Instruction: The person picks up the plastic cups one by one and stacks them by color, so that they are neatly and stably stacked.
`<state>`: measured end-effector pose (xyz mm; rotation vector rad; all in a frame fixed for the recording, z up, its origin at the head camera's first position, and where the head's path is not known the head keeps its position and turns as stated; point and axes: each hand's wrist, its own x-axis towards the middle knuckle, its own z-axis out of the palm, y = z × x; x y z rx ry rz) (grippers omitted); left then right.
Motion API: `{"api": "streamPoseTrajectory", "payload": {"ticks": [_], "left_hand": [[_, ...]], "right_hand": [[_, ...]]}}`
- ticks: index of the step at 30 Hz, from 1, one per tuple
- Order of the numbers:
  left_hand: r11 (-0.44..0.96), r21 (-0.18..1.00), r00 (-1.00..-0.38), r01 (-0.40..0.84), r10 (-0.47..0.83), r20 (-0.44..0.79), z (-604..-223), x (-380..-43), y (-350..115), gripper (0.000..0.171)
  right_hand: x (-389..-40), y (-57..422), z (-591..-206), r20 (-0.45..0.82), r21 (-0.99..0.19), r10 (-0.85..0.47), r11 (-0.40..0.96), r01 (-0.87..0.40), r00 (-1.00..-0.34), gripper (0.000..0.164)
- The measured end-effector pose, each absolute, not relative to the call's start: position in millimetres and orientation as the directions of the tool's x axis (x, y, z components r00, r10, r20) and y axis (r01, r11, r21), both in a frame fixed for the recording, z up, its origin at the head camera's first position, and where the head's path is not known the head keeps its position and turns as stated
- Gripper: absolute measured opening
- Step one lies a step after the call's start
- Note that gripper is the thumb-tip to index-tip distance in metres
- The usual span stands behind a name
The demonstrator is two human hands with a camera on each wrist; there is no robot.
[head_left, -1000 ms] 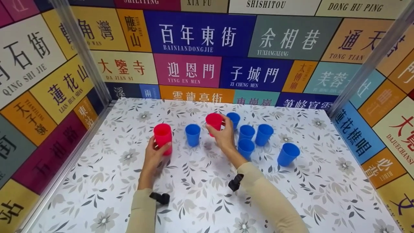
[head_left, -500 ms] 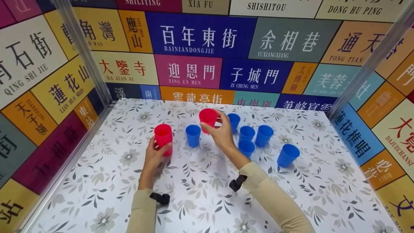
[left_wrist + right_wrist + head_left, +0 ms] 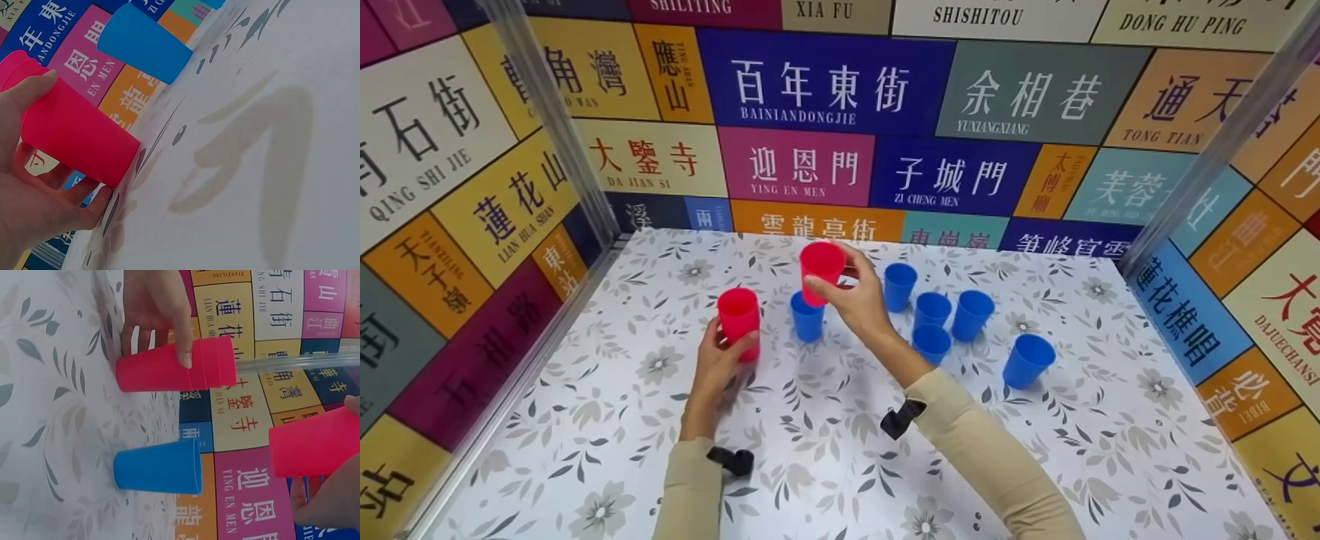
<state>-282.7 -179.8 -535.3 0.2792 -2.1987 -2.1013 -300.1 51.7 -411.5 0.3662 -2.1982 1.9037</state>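
Note:
In the head view my left hand (image 3: 717, 360) grips a stack of nested red cups (image 3: 739, 315) standing upright on the table; several stacked rims show in the right wrist view. My right hand (image 3: 861, 292) holds a single red cup (image 3: 819, 262) up off the table, thumb on the near side and fingers behind. From the head camera this cup overlaps the top of a blue cup (image 3: 808, 324), which stands mouth up to the right of the stack. The right wrist view shows a gap between the raised red cup (image 3: 312, 444) and that blue cup (image 3: 157, 467).
Several more blue cups (image 3: 932, 309) stand upright right of my right forearm, one (image 3: 1029, 361) apart from the others toward the front right. The flower-patterned table (image 3: 825, 465) is bounded by printed walls (image 3: 825, 82), with clear strips along the corners.
My right hand has carried the red cup leftward and up, away from the blue group to over the lone blue cup. The left hand and its stack have stayed in place.

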Motion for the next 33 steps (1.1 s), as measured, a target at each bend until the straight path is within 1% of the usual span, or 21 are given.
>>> {"api": "streamPoseTrajectory", "payload": {"ticks": [7,12,17,24,28,33], "left_hand": [[0.01,0.999,-0.98,-0.03,-0.197,-0.028,-535.8,-282.6,-180.0,0.071],[0.016,0.999,-0.982,-0.03,-0.187,-0.027,-535.3,-282.8,-179.6,0.071],[0.02,0.999,-0.982,-0.03,-0.185,-0.026,-535.8,-282.3,-180.2,0.069],[0.063,0.997,-0.984,-0.036,-0.179,-0.024,-536.5,-283.0,-180.3,0.071],[0.051,0.999,-0.984,-0.013,-0.178,-0.004,-537.2,-282.7,-181.0,0.07],[0.046,0.999,-0.984,-0.015,-0.18,-0.006,-536.7,-281.5,-181.4,0.068]], "right_hand": [[-295.2,33.1,-408.6,0.304,-0.94,-0.156,0.111,-0.322,-0.94,0.065],[-294.0,18.0,-407.8,0.295,-0.941,-0.198,0.11,-0.321,-0.935,0.065],[-294.6,2.3,-406.2,0.269,-0.945,-0.219,0.127,-0.3,-0.938,0.066],[-299.2,-12.0,-398.5,0.24,-0.95,-0.221,0.146,-0.275,-0.945,0.067],[-301.6,-21.4,-396.8,0.229,-0.956,-0.225,0.13,-0.262,-0.947,0.066],[-302.8,-34.8,-397.1,0.206,-0.965,-0.227,0.113,-0.236,-0.952,0.066]]}}
